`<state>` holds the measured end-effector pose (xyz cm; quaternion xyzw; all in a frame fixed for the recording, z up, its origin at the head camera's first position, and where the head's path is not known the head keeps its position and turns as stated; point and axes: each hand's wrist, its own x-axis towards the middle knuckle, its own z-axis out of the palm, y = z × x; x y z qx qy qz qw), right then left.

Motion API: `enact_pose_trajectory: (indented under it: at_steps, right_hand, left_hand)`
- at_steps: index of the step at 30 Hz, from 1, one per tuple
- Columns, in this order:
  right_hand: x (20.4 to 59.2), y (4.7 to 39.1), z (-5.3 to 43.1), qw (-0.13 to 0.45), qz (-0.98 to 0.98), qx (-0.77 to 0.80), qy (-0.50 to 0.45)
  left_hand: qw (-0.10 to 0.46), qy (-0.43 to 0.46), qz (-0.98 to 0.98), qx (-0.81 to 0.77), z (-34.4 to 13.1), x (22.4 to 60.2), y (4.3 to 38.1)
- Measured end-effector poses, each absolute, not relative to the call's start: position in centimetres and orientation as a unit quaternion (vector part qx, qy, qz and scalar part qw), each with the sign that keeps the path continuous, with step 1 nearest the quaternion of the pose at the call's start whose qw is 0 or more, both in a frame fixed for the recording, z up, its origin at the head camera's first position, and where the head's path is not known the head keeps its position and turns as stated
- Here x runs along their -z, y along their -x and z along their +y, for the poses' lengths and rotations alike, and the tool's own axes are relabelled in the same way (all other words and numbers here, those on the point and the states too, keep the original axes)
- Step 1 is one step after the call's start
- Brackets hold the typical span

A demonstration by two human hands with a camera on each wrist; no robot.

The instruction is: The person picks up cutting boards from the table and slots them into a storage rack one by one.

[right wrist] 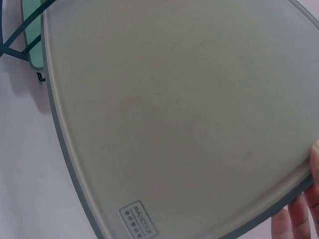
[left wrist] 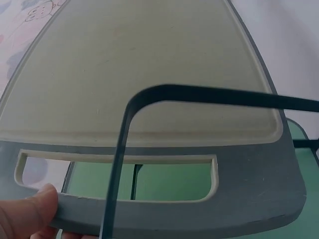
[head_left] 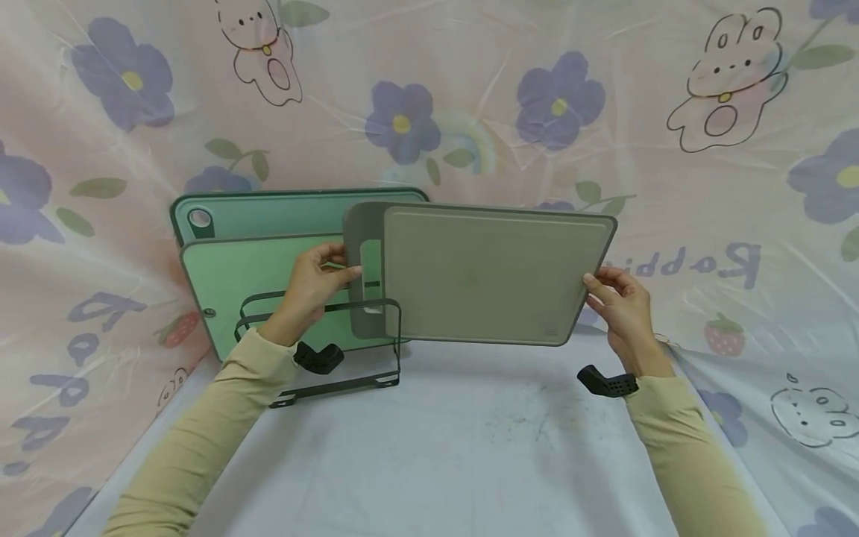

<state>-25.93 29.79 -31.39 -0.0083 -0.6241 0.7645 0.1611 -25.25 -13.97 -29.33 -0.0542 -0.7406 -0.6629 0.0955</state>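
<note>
A grey-rimmed beige cutting board (head_left: 483, 276) is held on edge, raised off the table, between my two hands. My left hand (head_left: 312, 287) pinches its handle end beside the slot, the thumb (left wrist: 37, 211) on the near face. At the opposite short edge my right hand (head_left: 620, 302) pinches the board, fingers (right wrist: 299, 216) behind it. The handle end is behind the front hoop of a black metal rack (head_left: 338, 386). Farther back in the rack stand a light green cutting board (head_left: 248, 272) and a larger dark-rimmed green one (head_left: 282, 212).
The rack stands at the left of a white-covered table (head_left: 463, 440). A printed curtain (head_left: 470, 89) with flowers and rabbits hangs close behind the boards and along both sides. Each wrist wears a black camera mount (head_left: 607, 382).
</note>
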Motion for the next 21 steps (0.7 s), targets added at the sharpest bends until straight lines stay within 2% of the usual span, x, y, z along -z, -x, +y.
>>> enact_pose_trajectory:
  at_steps: [6, 21]
  right_hand:
    - [31.7, 26.5, 28.5, 0.151, -0.635, -0.758, -0.003]
    - [32.4, 27.5, 25.0, 0.138, -0.654, -0.744, -0.021]
  left_hand:
    - [0.077, 0.042, -0.748, 0.658, -15.5, 29.1, 24.7]
    - [0.107, 0.034, -0.748, 0.654, -19.0, 29.2, 22.8]
